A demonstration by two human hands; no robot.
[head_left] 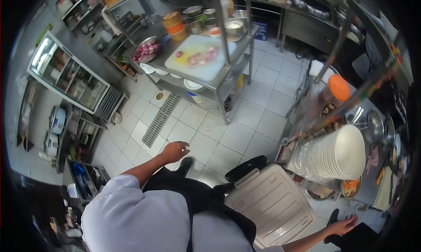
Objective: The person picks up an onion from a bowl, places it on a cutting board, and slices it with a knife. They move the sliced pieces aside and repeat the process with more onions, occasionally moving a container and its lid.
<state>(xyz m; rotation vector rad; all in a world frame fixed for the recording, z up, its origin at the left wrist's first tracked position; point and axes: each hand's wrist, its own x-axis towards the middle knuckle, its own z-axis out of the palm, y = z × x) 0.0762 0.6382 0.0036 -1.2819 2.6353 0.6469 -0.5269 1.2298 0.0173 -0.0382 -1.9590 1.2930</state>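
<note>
My left hand (176, 151) hangs over the tiled floor in front of my black apron, its fingers loosely bent and a little apart, holding nothing. Out to the lower right is my right hand (344, 226), empty, with its fingers loosely stretched. Between my arms stands a beige lidded storage box (274, 204). A black round object (245, 168) is by the box's far corner; I cannot make out what it is. Above my right hand, a stack of white tubs (349, 152) in clear plastic lies tilted on the metal counter at the right.
Ahead is a steel table (166, 61) bearing a white cutting board (199, 59) with chopped onions and a bowl of purple onions (146, 49). A glass-door display fridge (68, 72) stands left. A floor drain (161, 120) crosses the tiles. Dark legwear (357, 239) shows beside my right hand.
</note>
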